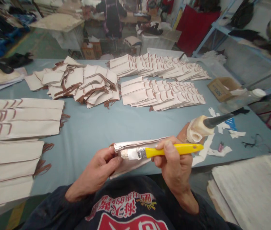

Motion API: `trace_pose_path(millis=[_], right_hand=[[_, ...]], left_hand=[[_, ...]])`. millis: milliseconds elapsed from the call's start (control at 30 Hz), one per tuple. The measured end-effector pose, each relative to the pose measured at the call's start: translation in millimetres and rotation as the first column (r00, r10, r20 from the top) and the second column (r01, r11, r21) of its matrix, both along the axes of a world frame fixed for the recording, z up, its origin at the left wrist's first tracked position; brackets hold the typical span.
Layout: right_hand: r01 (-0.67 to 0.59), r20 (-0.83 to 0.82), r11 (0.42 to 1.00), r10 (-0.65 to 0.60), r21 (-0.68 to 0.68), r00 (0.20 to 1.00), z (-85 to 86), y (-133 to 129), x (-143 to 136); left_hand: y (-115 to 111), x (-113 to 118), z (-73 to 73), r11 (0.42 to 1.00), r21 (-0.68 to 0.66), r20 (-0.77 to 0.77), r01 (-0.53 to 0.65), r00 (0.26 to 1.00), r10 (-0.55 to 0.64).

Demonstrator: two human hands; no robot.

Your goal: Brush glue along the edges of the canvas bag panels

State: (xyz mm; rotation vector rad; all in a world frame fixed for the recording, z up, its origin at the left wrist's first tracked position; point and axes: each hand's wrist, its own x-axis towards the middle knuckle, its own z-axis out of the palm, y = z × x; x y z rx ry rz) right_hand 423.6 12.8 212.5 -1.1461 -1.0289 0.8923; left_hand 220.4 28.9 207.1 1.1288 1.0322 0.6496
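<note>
In my right hand [175, 163] is a paintbrush [183, 149] with a yellow handle, held level with its bristles pointing left. White stuff coats the bristles and the wrap near the metal band. My left hand [97, 172] pinches the left end of a folded off-white fabric piece [130, 166] at the table's near edge. The brush tip is over the fabric's fold, close to my left fingertips; whether it touches cannot be made out. Just beyond my right hand stands a whitish, crusted container [199, 127] with a dark handle sticking out of it.
Stacked fabric pieces with brown ties [51, 116] lie on the left. A loose heap [77, 83] and overlapping rows [161, 92] lie farther back. At right are a cardboard box [224, 89], a clear bottle [241, 100] and white scraps [219, 151]. A person [112, 19] is across the room.
</note>
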Motion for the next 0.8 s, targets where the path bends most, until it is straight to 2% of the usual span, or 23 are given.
trace_pose_path(millis=[133, 233, 333, 433, 533, 600, 667, 800], right_hand=[[-0.083, 0.313, 0.972, 0.011, 0.219, 0.95, 0.9, 11.5, 1.3], [-0.157, 0.453, 0.926, -0.017, 0.344, 0.892, -1.9, 19.0, 3.1], [-0.123, 0.422, 0.911, -0.06, 0.394, 0.904, -4.0, 19.0, 8.9], [-0.067, 0.343, 0.907, -0.089, 0.416, 0.935, -2.3, 15.7, 14.2], [-0.207, 0.426, 0.892, 0.018, 0.402, 0.905, 1.0, 17.6, 12.0], [-0.273, 0.501, 0.866, 0.031, 0.418, 0.865, 1.1, 22.1, 7.3], [-0.256, 0.509, 0.858, -0.007, 0.446, 0.861, -1.7, 26.3, 3.3], [-0.202, 0.431, 0.865, -0.018, 0.459, 0.902, -12.9, 26.6, 1.4]], left_hand=[[2.1, -0.5, 2.2, 0.973, -0.216, 0.118, 0.082, 0.991, -0.057], [2.5, 1.3, 1.2, 0.966, -0.259, 0.164, 0.02, 0.986, 0.023], [3.0, 0.1, -0.2, 0.954, -0.298, 0.215, -0.029, 0.972, 0.097], [4.0, -4.4, -1.4, 0.948, -0.317, 0.262, -0.011, 0.96, 0.099], [5.6, -8.8, -2.2, 0.951, -0.309, 0.263, 0.009, 0.962, 0.076], [6.8, -10.4, -2.5, 0.952, -0.305, 0.254, 0.02, 0.965, 0.061], [8.2, -11.3, -2.6, 0.949, -0.314, 0.258, 0.035, 0.965, 0.05], [10.6, -13.0, -1.4, 0.936, -0.351, 0.304, 0.036, 0.95, 0.078]])
